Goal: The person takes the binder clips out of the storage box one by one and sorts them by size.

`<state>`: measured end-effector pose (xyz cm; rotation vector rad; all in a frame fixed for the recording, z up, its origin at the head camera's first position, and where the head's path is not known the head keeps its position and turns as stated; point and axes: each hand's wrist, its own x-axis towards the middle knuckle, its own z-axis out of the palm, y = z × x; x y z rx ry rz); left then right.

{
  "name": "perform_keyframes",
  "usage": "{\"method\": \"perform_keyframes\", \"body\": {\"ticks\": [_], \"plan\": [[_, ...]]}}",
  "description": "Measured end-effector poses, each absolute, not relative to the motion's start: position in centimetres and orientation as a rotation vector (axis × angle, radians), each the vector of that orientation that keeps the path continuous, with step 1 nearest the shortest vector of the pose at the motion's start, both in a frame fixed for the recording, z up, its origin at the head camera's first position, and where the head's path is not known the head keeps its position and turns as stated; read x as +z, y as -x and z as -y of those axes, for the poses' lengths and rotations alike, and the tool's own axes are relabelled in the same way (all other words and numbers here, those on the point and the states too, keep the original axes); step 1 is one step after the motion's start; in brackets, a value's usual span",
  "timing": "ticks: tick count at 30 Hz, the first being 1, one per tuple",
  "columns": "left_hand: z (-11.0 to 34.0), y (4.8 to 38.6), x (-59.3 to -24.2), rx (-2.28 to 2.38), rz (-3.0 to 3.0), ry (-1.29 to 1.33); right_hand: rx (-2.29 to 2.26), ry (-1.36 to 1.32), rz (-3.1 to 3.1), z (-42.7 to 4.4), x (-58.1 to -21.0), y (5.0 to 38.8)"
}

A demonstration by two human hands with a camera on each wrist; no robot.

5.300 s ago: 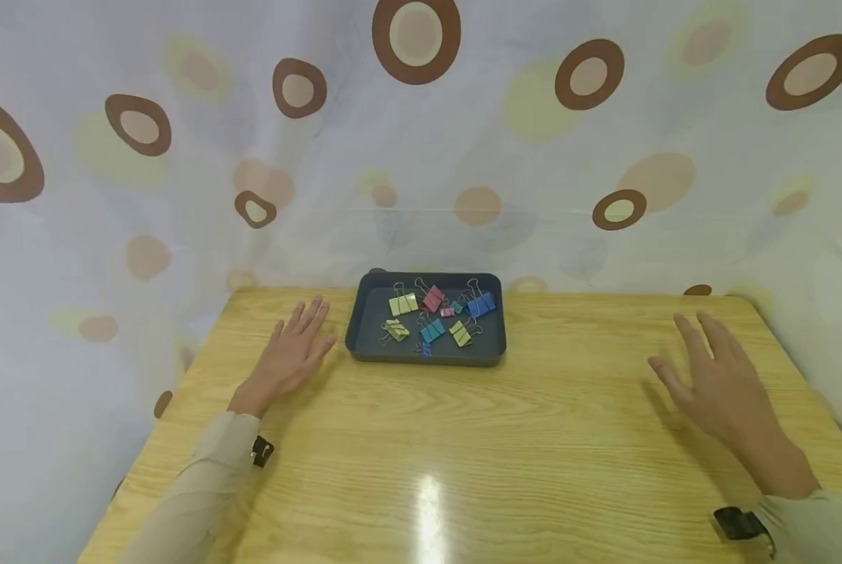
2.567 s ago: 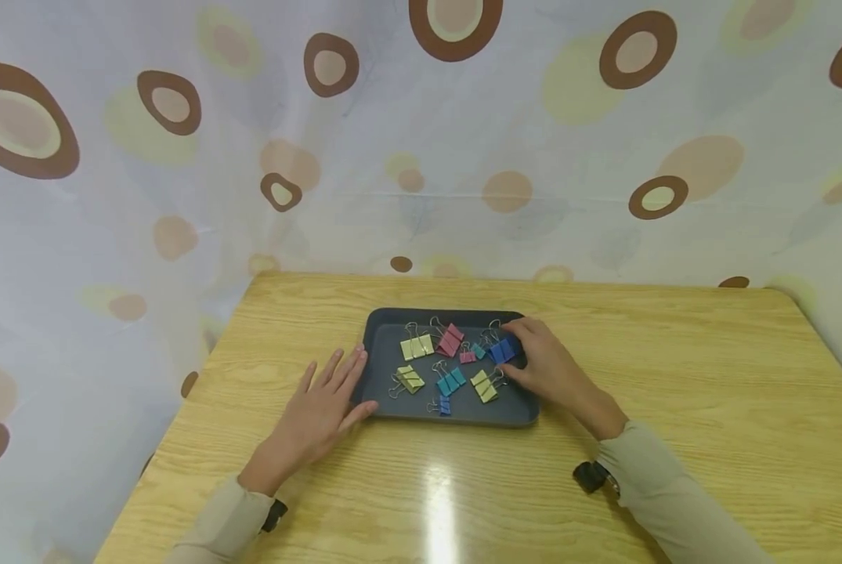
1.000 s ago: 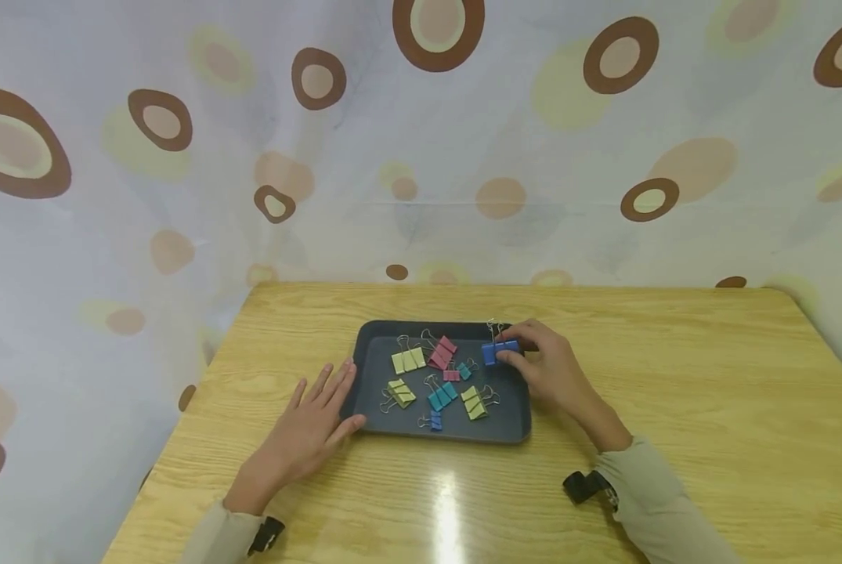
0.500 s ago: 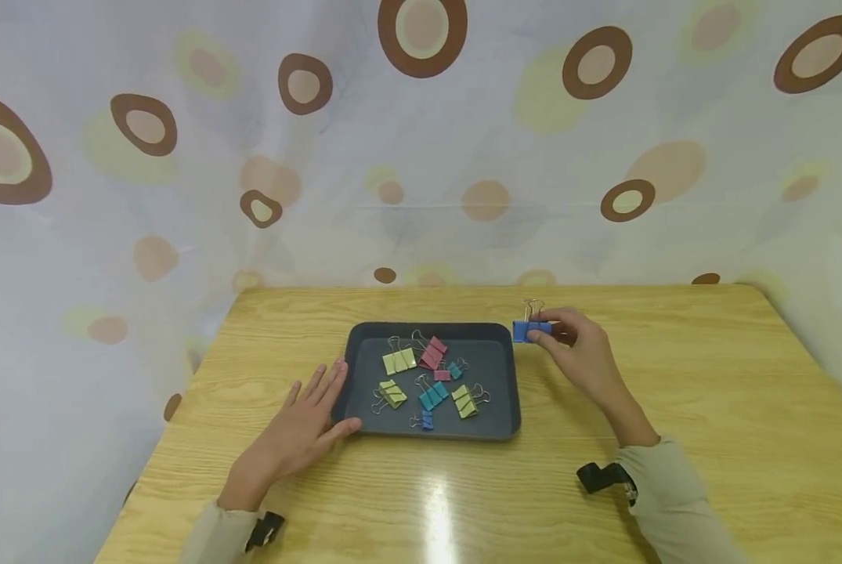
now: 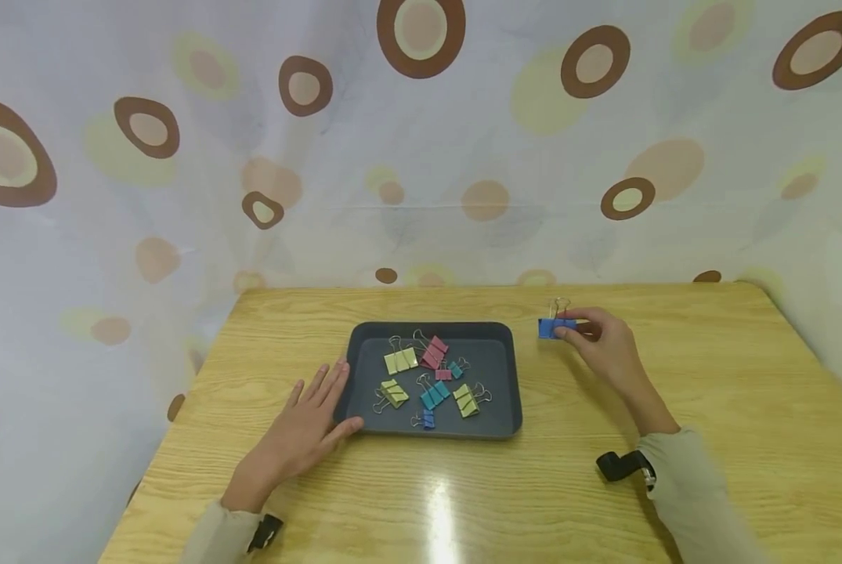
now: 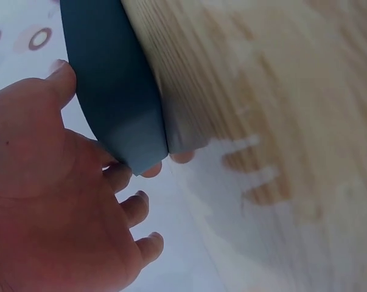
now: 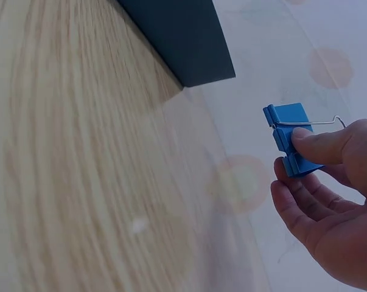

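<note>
R hand (image 5: 604,346) pinches blue clip (image 5: 547,328), gap to tray edge (image 5: 515,384)

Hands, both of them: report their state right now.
Left hand: open, touching the dark tray.
Right hand: closed, pinching the large blue binder clip between thumb and fingers.
</note>
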<state>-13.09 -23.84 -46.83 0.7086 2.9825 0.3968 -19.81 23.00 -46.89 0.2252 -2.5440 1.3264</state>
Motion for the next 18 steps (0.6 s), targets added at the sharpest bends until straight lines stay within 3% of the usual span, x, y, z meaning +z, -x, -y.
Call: {"method": "perform_keyframes", "body": {"ticks": [18], "plan": [[23.7, 12.9, -47.1, 0.358, -3.022, -0.711, 1.362, -0.103, 2.657, -24.4, -48.8, 22.7]]}}
